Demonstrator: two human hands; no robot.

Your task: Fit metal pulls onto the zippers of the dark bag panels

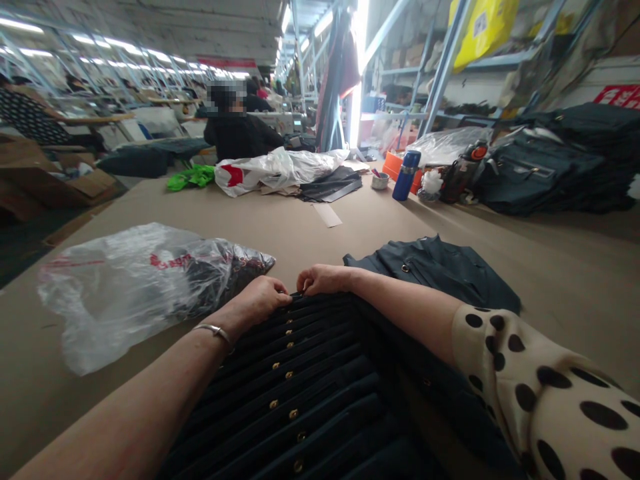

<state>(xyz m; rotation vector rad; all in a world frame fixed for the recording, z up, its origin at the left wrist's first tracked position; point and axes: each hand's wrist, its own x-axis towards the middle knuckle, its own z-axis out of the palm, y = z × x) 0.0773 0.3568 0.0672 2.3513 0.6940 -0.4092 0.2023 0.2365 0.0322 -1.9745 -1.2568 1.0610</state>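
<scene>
Dark garments (pixel 320 387) lie overlapped in a long row towards me, with gold-coloured metal pieces down the middle. At the far end of the row, my left hand (pixel 265 298) pinches the edge of the top garment. Just to its right, my right hand (pixel 320 280) is closed on the same edge, fingers curled down. A small gap separates the two hands. Left of them lies a clear plastic bag (pixel 125 287) with red print and dark contents. Another dark garment (pixel 435 270) is spread behind my right forearm.
Across the brown table (pixel 280 220) are white plastic wrapping (pixel 285 167), a green bag (pixel 191 178), a blue bottle (pixel 407 175), a small cup (pixel 380 181) and an orange box (pixel 395 172). Stacked dark garments (pixel 530 170) stand at the right. A person in black (pixel 240 137) sits beyond.
</scene>
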